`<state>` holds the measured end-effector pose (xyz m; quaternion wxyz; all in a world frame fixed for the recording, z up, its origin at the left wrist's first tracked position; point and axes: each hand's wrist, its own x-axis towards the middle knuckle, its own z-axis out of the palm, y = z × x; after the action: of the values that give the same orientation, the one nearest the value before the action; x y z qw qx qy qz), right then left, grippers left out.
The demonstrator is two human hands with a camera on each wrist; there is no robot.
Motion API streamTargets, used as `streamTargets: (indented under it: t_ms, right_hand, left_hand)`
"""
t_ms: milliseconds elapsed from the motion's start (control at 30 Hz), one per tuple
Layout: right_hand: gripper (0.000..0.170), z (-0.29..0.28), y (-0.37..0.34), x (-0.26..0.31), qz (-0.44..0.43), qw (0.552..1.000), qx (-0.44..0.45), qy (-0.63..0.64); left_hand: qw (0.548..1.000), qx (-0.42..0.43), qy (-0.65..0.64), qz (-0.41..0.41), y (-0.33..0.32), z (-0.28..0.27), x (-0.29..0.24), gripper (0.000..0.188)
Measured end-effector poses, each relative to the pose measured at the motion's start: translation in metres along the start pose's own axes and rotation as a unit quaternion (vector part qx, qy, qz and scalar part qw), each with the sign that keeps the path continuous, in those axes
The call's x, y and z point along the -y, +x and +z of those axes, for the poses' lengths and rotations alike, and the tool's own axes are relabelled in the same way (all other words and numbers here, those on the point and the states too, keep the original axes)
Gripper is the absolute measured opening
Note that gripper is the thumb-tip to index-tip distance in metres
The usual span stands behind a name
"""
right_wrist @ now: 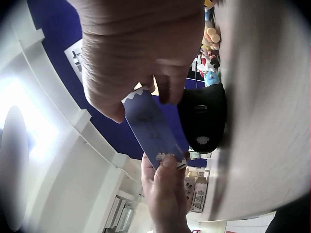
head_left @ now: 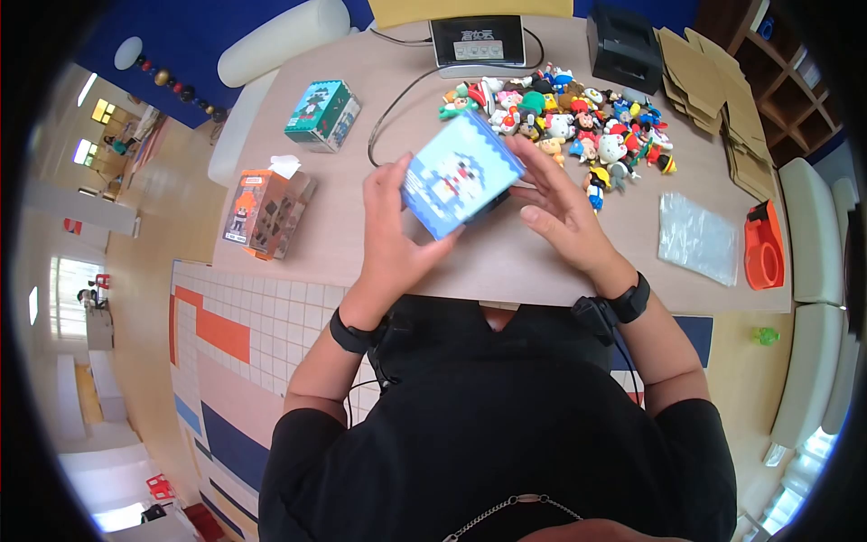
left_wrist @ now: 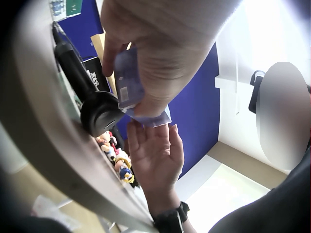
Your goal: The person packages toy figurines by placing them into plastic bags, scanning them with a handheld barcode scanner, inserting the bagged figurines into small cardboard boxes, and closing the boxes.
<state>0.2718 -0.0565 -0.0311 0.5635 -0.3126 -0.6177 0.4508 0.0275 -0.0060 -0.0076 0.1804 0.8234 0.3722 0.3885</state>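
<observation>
A light-blue box with a pixel-style cartoon picture (head_left: 462, 176) is held up over the table, tilted. My left hand (head_left: 393, 230) grips it by its left side, with the thumb along the lower edge. At the opposite side is my right hand (head_left: 567, 212), palm turned toward the box and fingers extended, with the fingertips right at its edge. The left wrist view shows that palm (left_wrist: 158, 158) spread open beneath the box (left_wrist: 129, 80). Below the box stands a black handheld scanner (left_wrist: 99, 109), mostly hidden in the head view.
Many small toy figures (head_left: 587, 126) are heaped at the back right. A green box (head_left: 322, 116) and an opened orange box (head_left: 266, 212) stand left. Behind are a display device (head_left: 479, 45) and a black printer (head_left: 623, 50). Plastic bags (head_left: 697, 238) and an orange tool (head_left: 764, 246) lie right.
</observation>
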Motion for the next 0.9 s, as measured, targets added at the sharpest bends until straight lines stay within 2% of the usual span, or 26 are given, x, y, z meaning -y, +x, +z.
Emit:
streamTargets:
  t_ms: [100, 167, 200, 267, 367, 500, 567, 667, 800, 900]
  right_hand:
    - [0.065, -0.003, 0.002, -0.002, 0.032, 0.997, -0.076, 0.012]
    - [0.064, -0.007, 0.002, -0.003, 0.031, 0.996, -0.083, 0.008]
    - [0.062, -0.007, 0.002, -0.003, 0.035, 0.995, -0.096, 0.002]
    - [0.06, -0.006, 0.003, -0.002, 0.025, 0.994, -0.108, -0.008]
    - [0.059, -0.007, 0.004, -0.001, 0.032, 0.991, -0.127, -0.02]
    - [0.057, -0.007, 0.004, -0.002, 0.041, 0.99, -0.135, -0.005]
    - [0.056, -0.007, 0.004, -0.002, 0.044, 0.99, -0.136, 0.001]
    - [0.056, -0.008, 0.004, -0.002, 0.044, 0.99, -0.136, 0.002]
    - [0.052, -0.009, 0.003, -0.004, 0.055, 0.989, -0.133, -0.012]
    - [0.049, -0.01, 0.004, -0.007, 0.051, 0.99, -0.131, -0.012]
  left_hand:
    - [0.999, -0.048, 0.007, -0.02, 0.017, -0.016, 0.023, 0.092]
    - [0.993, -0.112, 0.033, -0.027, 0.033, -0.03, 0.048, 0.086]
    - [0.992, -0.116, 0.037, -0.025, 0.043, -0.038, 0.066, 0.086]
    - [0.976, -0.196, 0.071, -0.064, 0.063, -0.052, 0.104, 0.085]
    - [0.959, -0.223, 0.149, -0.095, 0.09, -0.072, 0.133, 0.083]
    - [0.946, -0.233, 0.207, -0.083, 0.115, -0.074, 0.175, 0.078]
    - [0.941, -0.19, 0.228, -0.164, 0.12, -0.07, 0.189, 0.071]
    - [0.941, -0.179, 0.21, -0.197, 0.12, -0.067, 0.198, 0.069]
    - [0.954, -0.146, 0.181, -0.189, 0.118, -0.073, 0.205, 0.07]
    - [0.958, -0.141, 0.2, -0.152, 0.111, -0.072, 0.197, 0.068]
